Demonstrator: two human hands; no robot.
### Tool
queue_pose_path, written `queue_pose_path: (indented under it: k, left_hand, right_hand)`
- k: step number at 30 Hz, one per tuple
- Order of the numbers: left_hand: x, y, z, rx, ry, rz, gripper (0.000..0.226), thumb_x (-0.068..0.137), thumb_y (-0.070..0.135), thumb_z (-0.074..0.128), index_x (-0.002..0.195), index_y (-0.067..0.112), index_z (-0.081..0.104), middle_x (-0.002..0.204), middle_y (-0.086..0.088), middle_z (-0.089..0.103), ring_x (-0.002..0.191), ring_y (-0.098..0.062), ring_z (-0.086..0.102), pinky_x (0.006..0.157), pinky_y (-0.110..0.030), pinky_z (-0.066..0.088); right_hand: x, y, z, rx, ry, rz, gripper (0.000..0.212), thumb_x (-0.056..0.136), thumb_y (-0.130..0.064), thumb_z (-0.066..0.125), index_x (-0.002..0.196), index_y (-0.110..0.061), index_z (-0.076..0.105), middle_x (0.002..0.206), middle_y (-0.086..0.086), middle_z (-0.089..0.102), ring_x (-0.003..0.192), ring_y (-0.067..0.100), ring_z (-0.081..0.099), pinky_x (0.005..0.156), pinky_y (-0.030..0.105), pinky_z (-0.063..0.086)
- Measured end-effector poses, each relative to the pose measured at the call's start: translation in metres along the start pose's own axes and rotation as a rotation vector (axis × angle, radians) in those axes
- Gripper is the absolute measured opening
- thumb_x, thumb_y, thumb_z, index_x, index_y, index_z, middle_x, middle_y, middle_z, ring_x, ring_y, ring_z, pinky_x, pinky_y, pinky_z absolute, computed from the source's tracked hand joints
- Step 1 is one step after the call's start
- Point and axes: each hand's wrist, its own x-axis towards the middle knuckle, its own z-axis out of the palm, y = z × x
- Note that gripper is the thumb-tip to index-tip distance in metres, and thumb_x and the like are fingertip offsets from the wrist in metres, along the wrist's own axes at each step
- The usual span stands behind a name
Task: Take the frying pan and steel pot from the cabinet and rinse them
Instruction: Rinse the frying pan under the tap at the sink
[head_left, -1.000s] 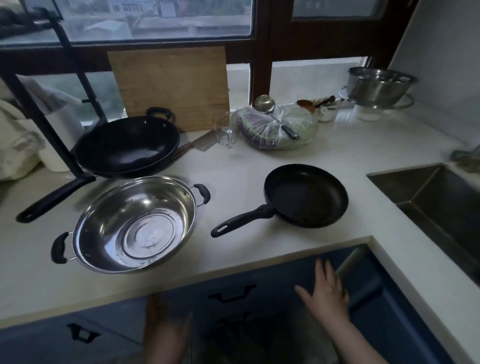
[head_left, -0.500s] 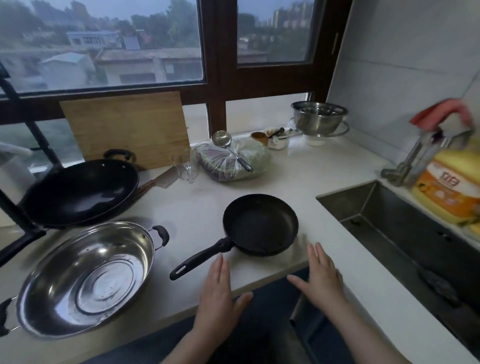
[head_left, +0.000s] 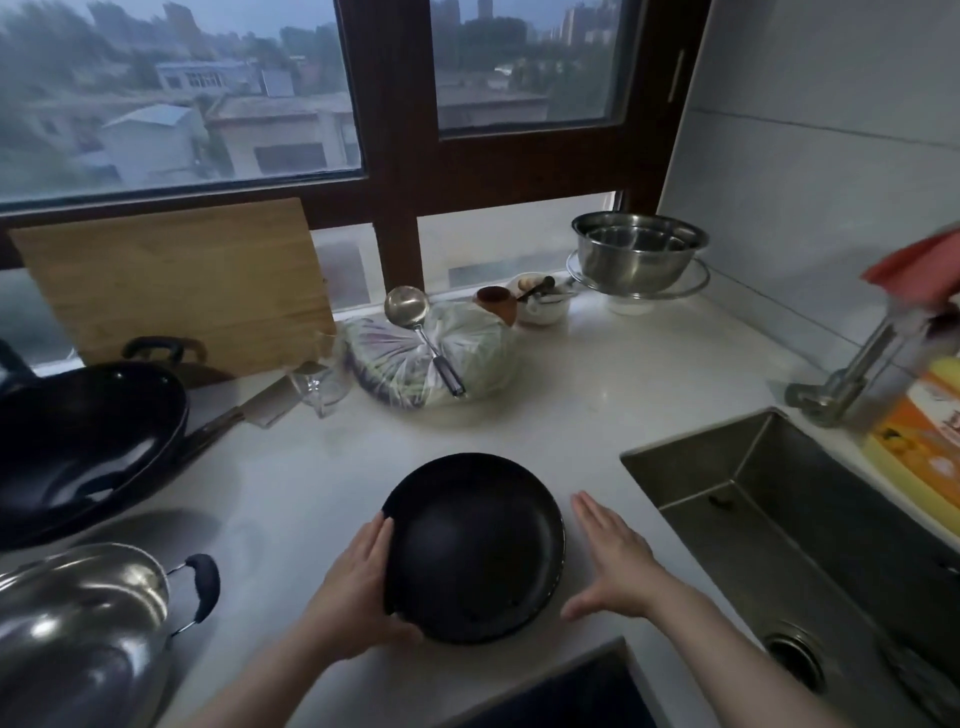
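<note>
The black frying pan (head_left: 475, 545) lies on the white counter (head_left: 571, 415) close to its front edge. My left hand (head_left: 358, 587) lies against the pan's left rim with its fingers straight and its thumb along the near rim; it covers the handle. My right hand (head_left: 613, 561) is flat and open just right of the pan, a small gap away from it. The steel pot (head_left: 78, 623), with black side handles, stands at the lower left of the counter.
A black wok (head_left: 78, 447) sits at the left, with a cleaver (head_left: 249, 410) and a glass cup (head_left: 322, 384) beside it. Behind are a cutting board (head_left: 171, 280), a bagged vegetable with a ladle (head_left: 426, 358) and a steel bowl (head_left: 639, 254). The sink (head_left: 779, 519), faucet (head_left: 857, 374) and a soap bottle (head_left: 924, 441) are at the right.
Both hands rose from the cabinet front to the counter. My left hand reached the pan's left rim over the handle; my right hand came up beside the pan's right side.
</note>
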Motion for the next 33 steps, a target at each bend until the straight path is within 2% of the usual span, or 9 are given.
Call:
queue_pose_path:
  k: [5,8,11,13,16,20,25,30,33]
  left_hand:
    - [0.01,-0.002,0.001,-0.071,-0.041,-0.003,0.165,0.024,0.103,0.031,0.144,0.006,-0.024,0.152,0.0,-0.028,0.144,-0.014,-0.02,0.114,-0.014,-0.005]
    - [0.009,0.004,-0.001,-0.152,-0.034,-0.038,0.166,0.021,0.097,0.053,0.139,0.014,-0.032,0.144,0.006,-0.037,0.136,-0.01,-0.031,0.109,-0.009,-0.003]
    - [0.006,0.006,-0.002,-0.211,-0.017,-0.026,0.147,0.035,0.079,0.067,0.137,0.032,-0.028,0.129,0.034,-0.047,0.13,-0.003,-0.035,0.109,-0.012,0.003]
    - [0.007,0.004,-0.003,-0.242,-0.029,-0.018,0.144,0.036,0.084,0.07,0.136,0.043,-0.025,0.12,0.045,-0.047,0.128,0.007,-0.037,0.112,-0.013,0.004]
    - [0.01,-0.002,0.002,-0.171,-0.013,0.008,0.145,0.048,0.075,0.076,0.136,0.034,-0.032,0.133,0.031,-0.04,0.124,0.016,-0.039,0.109,-0.006,-0.002]
    - [0.013,-0.006,0.003,-0.205,-0.006,0.01,0.143,0.05,0.063,0.081,0.135,0.033,-0.03,0.138,0.028,-0.035,0.129,0.015,-0.034,0.109,-0.005,0.002]
    - [0.02,-0.005,-0.005,-0.246,-0.048,-0.057,0.159,0.024,0.094,0.054,0.136,0.026,-0.035,0.146,0.021,-0.032,0.132,0.011,-0.024,0.104,-0.007,0.018]
    - [0.038,-0.01,-0.004,-0.278,-0.067,0.06,0.151,0.038,0.072,0.075,0.14,0.027,-0.025,0.152,0.011,-0.027,0.128,0.017,-0.032,0.101,0.003,0.0]
    - [0.051,-0.003,-0.003,-0.311,-0.06,0.119,0.157,0.032,0.082,0.073,0.143,0.026,-0.023,0.154,0.01,-0.025,0.137,0.006,-0.028,0.105,-0.001,0.0]
  right_hand:
    - [0.037,0.014,-0.017,-0.034,-0.102,-0.113,0.141,0.061,-0.06,0.082,0.154,-0.023,-0.017,0.162,-0.007,-0.018,0.15,0.016,-0.012,0.123,0.039,0.004]
    - [0.055,0.013,-0.021,-0.053,-0.117,-0.177,0.142,0.059,-0.058,0.084,0.155,-0.022,-0.016,0.163,-0.005,-0.014,0.15,0.016,-0.01,0.123,0.039,0.005]
    - [0.066,0.011,-0.022,-0.06,-0.134,-0.227,0.144,0.056,-0.057,0.086,0.155,-0.023,-0.014,0.164,-0.005,-0.011,0.15,0.015,-0.009,0.123,0.039,0.006]
    - [0.07,0.013,-0.022,-0.047,-0.151,-0.25,0.146,0.055,-0.058,0.086,0.155,-0.025,-0.015,0.163,-0.006,-0.012,0.15,0.014,-0.01,0.123,0.04,0.006]
    - [0.074,0.016,-0.021,-0.026,-0.162,-0.277,0.148,0.05,-0.062,0.083,0.154,-0.026,-0.016,0.163,-0.008,-0.011,0.15,0.012,-0.009,0.123,0.04,0.008]
    - [0.073,0.015,-0.02,0.066,-0.143,-0.334,0.146,0.044,-0.06,0.083,0.154,-0.035,-0.009,0.161,-0.018,0.004,0.148,0.005,0.005,0.12,0.034,0.02]
    - [0.066,0.012,-0.023,0.225,-0.157,-0.294,0.143,0.04,-0.046,0.086,0.15,-0.047,-0.005,0.154,-0.026,0.016,0.142,-0.001,0.017,0.117,0.03,0.026]
    - [0.059,0.022,-0.011,0.423,-0.156,-0.23,0.144,0.037,-0.034,0.093,0.149,-0.053,0.005,0.151,-0.025,0.027,0.142,0.004,0.028,0.115,0.037,0.034]
    - [0.047,0.03,-0.015,0.468,-0.134,-0.212,0.139,0.04,-0.03,0.094,0.15,-0.047,0.01,0.148,-0.023,0.029,0.139,0.0,0.029,0.116,0.035,0.033]
